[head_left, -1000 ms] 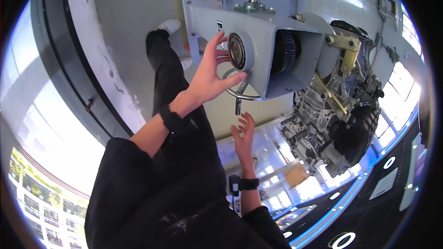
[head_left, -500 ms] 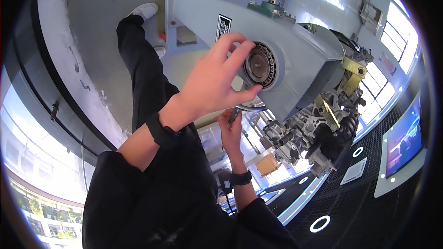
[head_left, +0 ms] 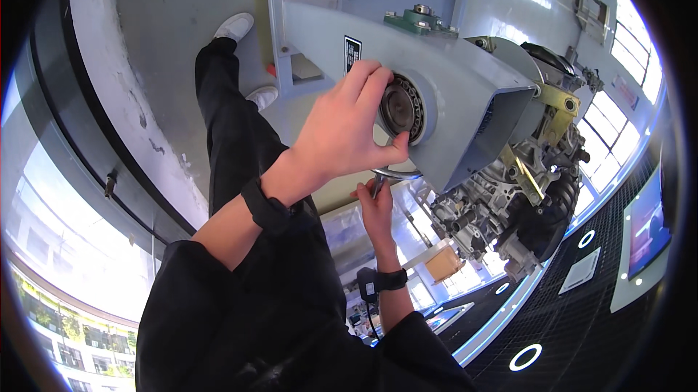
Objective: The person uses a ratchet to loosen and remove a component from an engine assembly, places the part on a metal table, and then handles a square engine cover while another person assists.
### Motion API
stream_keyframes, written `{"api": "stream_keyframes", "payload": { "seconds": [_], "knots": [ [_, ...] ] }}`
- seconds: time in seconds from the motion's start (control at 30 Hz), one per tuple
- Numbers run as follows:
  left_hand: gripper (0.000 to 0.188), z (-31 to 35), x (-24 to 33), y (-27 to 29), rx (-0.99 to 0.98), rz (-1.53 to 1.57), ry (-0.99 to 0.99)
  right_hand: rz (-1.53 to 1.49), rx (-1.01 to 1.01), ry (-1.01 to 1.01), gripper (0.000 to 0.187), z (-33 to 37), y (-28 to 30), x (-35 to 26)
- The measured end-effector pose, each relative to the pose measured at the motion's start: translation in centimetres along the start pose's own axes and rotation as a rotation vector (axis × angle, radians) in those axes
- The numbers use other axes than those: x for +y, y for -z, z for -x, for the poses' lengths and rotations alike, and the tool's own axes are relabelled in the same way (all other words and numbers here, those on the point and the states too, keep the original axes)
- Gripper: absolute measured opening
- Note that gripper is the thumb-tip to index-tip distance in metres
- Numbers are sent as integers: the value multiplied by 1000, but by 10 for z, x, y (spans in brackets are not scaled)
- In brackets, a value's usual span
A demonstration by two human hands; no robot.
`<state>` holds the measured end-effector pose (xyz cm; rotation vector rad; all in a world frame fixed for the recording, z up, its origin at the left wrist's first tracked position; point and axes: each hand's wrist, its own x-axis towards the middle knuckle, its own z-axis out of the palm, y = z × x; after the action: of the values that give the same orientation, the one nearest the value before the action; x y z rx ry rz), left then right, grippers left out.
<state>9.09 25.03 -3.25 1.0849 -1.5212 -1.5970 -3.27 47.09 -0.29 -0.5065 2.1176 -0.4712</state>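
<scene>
My left hand (head_left: 336,129) reaches across the side of a grey metal housing (head_left: 462,87). Its fingers curl over the upper left rim of a round bearing (head_left: 400,107) set in that side, and the thumb lies against the lower rim. Rolling elements show in a ring around the bearing's dull centre disc. Below, my right hand (head_left: 376,212) is closed around the end of a curved metal handle (head_left: 396,174), which runs under the housing. My left hand partly covers the bearing's left edge; how the handle is joined on is hidden.
An engine (head_left: 502,210) with yellow brackets (head_left: 558,106) hangs at the housing's right end. A green flanged block (head_left: 420,21) sits on top. The blue-grey stand frame (head_left: 280,29) rises beyond. A screen (head_left: 649,236) stands at far right. A cable hangs from my right wrist.
The view has shifted a little, showing more of the housing's open end. My left fingers have drawn in along the bearing's rim. My right hand stays on the handle.
</scene>
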Motion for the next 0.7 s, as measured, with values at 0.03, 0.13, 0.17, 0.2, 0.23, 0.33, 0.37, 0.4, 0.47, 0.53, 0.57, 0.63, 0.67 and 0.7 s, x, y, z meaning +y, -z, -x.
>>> {"api": "stream_keyframes", "payload": {
  "seconds": [0.03,0.13,0.17,0.2,0.23,0.33,0.37,0.4,0.47,0.53,0.57,0.63,0.67,0.7],
  "knots": [
    [60,3,-1,-2,10,8,-1,22,8,-19,16,0,0,-1],
    [61,14,-3,-11,146,-7,-64,4,45,6,16,0,-4,1],
    [61,16,-2,-14,158,6,-57,2,43,2,16,-1,-4,1],
    [62,16,-2,-15,172,19,-51,3,43,21,16,-2,-4,1],
    [62,16,-2,-15,170,17,-48,4,45,41,16,-2,-5,1],
    [60,11,-3,-9,134,68,-17,12,57,7,15,-1,-4,4],
    [59,7,-2,-6,106,19,-37,11,56,7,15,-1,-3,6],
    [59,5,-2,-4,78,-29,-57,29,66,15,15,-1,-2,7],
    [58,2,-4,-4,81,-21,-68,44,68,27,15,-1,-4,7],
    [58,0,-5,-4,86,-5,-82,37,85,16,15,-3,-4,7],
    [58,-1,-7,-3,76,-12,-87,42,87,20,15,-4,-4,7],
    [59,-1,-8,-4,71,-13,-89,17,80,43,16,-2,-7,8],
    [58,0,-8,-4,78,-8,-94,25,80,42,16,-2,-6,9],
    [58,0,-7,-4,85,-4,-98,42,86,48,15,-3,-5,11]
  ]
}}
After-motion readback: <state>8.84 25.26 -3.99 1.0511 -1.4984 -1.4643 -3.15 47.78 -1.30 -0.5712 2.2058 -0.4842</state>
